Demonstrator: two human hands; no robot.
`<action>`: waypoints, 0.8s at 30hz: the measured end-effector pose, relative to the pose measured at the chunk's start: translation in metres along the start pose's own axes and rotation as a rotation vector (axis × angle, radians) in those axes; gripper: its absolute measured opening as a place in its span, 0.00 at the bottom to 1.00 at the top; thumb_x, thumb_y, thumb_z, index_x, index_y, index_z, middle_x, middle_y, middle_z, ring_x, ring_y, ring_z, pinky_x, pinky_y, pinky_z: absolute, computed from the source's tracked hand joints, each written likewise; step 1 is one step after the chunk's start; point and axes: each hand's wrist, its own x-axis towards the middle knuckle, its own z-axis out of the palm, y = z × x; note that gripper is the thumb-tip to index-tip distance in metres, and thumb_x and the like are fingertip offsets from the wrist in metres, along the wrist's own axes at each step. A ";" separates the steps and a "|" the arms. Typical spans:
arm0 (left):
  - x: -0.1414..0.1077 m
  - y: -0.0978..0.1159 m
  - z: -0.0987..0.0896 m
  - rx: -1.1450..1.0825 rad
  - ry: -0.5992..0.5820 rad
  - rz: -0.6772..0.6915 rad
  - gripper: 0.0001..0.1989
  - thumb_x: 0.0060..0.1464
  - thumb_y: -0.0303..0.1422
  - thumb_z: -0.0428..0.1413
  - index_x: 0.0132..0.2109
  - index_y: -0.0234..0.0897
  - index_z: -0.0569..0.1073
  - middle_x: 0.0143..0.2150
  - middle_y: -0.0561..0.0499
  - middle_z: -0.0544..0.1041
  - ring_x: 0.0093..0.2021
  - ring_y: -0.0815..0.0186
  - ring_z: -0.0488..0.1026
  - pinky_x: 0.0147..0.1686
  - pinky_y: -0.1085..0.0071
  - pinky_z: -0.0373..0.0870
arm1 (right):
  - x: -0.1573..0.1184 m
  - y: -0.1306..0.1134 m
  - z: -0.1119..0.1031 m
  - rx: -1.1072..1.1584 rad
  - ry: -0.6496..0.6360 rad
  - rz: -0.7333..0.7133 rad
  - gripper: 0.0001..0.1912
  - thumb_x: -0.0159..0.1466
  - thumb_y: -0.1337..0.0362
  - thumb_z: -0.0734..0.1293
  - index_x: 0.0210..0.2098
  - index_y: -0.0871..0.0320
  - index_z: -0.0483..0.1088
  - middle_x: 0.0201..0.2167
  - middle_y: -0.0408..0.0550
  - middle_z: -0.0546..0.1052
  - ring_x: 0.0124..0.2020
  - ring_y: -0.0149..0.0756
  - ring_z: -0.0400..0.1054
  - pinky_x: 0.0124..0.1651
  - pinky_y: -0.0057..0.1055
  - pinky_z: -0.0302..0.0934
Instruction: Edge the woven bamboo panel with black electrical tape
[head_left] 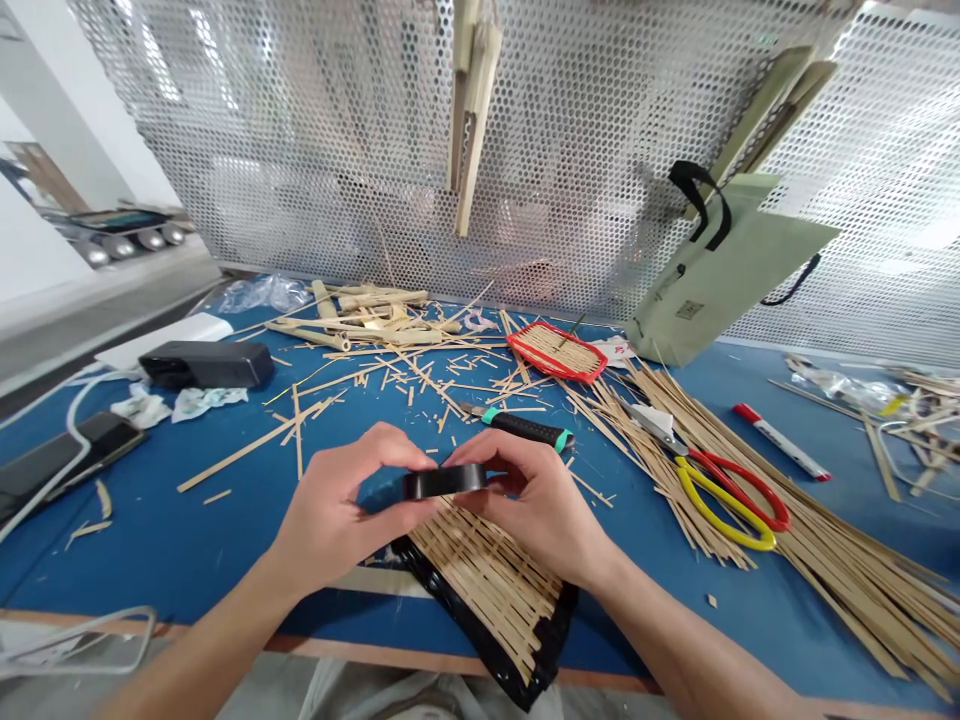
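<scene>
Both my hands hold a roll of black tape (445, 483) between them, above the near part of the table. My left hand (352, 500) pinches its left side with thumb and fingers. On its right side, my right hand (532, 495) grips it the same way. Below them lies a woven bamboo-strip mat (491, 575), its left and lower edges wrapped in black tape and its near corner reaching over the table's front edge. My hands cover the mat's far end. Just beyond my right hand is a black and teal utility knife (525, 428).
Scissors (720, 490) with red and yellow handles rest on long bamboo strips (817, 530) at right, near a red marker (780, 440). A red-edged woven piece (557, 352), bamboo scraps (382, 320) and a green bag (720, 280) stand farther back. A dark case (206, 364) is at left.
</scene>
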 end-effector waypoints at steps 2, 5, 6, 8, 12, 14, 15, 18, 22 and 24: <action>0.001 0.001 0.001 0.017 -0.022 0.029 0.09 0.61 0.29 0.66 0.47 0.45 0.78 0.39 0.53 0.81 0.40 0.63 0.75 0.43 0.66 0.72 | 0.000 0.000 -0.001 -0.035 -0.019 -0.078 0.14 0.58 0.73 0.74 0.41 0.50 0.78 0.44 0.41 0.82 0.45 0.35 0.77 0.44 0.30 0.74; 0.004 0.006 0.002 0.063 -0.052 0.047 0.07 0.61 0.29 0.66 0.46 0.44 0.79 0.37 0.53 0.81 0.37 0.64 0.73 0.40 0.67 0.70 | 0.000 -0.002 -0.002 -0.128 -0.043 -0.235 0.14 0.60 0.70 0.76 0.43 0.48 0.79 0.45 0.43 0.81 0.46 0.37 0.77 0.45 0.31 0.74; 0.004 0.008 0.002 0.081 -0.052 0.040 0.08 0.61 0.28 0.66 0.46 0.44 0.79 0.37 0.53 0.81 0.37 0.65 0.73 0.39 0.68 0.69 | 0.000 -0.002 -0.002 -0.153 -0.040 -0.255 0.12 0.61 0.69 0.76 0.43 0.49 0.79 0.43 0.43 0.81 0.44 0.36 0.76 0.43 0.31 0.73; 0.004 0.009 0.002 0.099 -0.045 0.014 0.09 0.61 0.27 0.65 0.46 0.44 0.79 0.37 0.54 0.80 0.37 0.66 0.73 0.38 0.69 0.69 | -0.001 -0.002 -0.001 -0.164 -0.016 -0.243 0.09 0.63 0.69 0.74 0.42 0.49 0.79 0.41 0.43 0.81 0.41 0.35 0.77 0.42 0.31 0.73; 0.002 0.005 0.000 0.040 -0.025 0.010 0.09 0.62 0.27 0.64 0.46 0.45 0.77 0.38 0.54 0.80 0.39 0.64 0.75 0.40 0.67 0.70 | -0.001 0.001 0.000 -0.074 0.038 -0.177 0.12 0.63 0.73 0.70 0.41 0.50 0.78 0.43 0.43 0.82 0.44 0.35 0.79 0.44 0.30 0.75; 0.001 0.003 -0.001 0.017 -0.016 0.030 0.09 0.62 0.28 0.65 0.46 0.46 0.77 0.38 0.53 0.80 0.40 0.63 0.75 0.42 0.65 0.71 | -0.001 0.003 0.001 -0.051 0.038 -0.155 0.13 0.62 0.75 0.68 0.40 0.50 0.77 0.43 0.42 0.82 0.45 0.35 0.79 0.45 0.30 0.75; 0.001 0.003 -0.001 0.017 -0.014 0.035 0.08 0.62 0.29 0.65 0.46 0.45 0.77 0.38 0.53 0.81 0.40 0.62 0.75 0.42 0.65 0.71 | -0.001 0.003 0.000 -0.057 0.029 -0.151 0.14 0.61 0.76 0.68 0.41 0.50 0.76 0.44 0.42 0.82 0.45 0.34 0.78 0.46 0.30 0.75; 0.002 0.005 -0.001 0.047 -0.021 0.038 0.05 0.63 0.32 0.65 0.45 0.45 0.79 0.37 0.52 0.82 0.39 0.62 0.75 0.41 0.64 0.71 | -0.002 0.003 0.000 -0.145 -0.006 -0.238 0.15 0.60 0.75 0.71 0.43 0.51 0.76 0.46 0.43 0.81 0.46 0.35 0.77 0.47 0.31 0.74; 0.003 0.008 0.000 0.113 -0.024 0.038 0.03 0.63 0.34 0.64 0.44 0.45 0.80 0.36 0.52 0.82 0.37 0.62 0.75 0.41 0.64 0.70 | -0.003 0.002 0.001 -0.219 -0.005 -0.349 0.10 0.62 0.71 0.75 0.41 0.51 0.78 0.43 0.44 0.80 0.41 0.34 0.75 0.40 0.30 0.71; 0.002 0.007 0.000 0.113 -0.013 0.025 0.06 0.62 0.34 0.65 0.46 0.44 0.79 0.38 0.52 0.82 0.38 0.62 0.75 0.41 0.65 0.71 | -0.003 0.001 0.002 -0.179 0.006 -0.325 0.10 0.62 0.72 0.74 0.39 0.51 0.79 0.41 0.44 0.80 0.40 0.34 0.75 0.40 0.31 0.72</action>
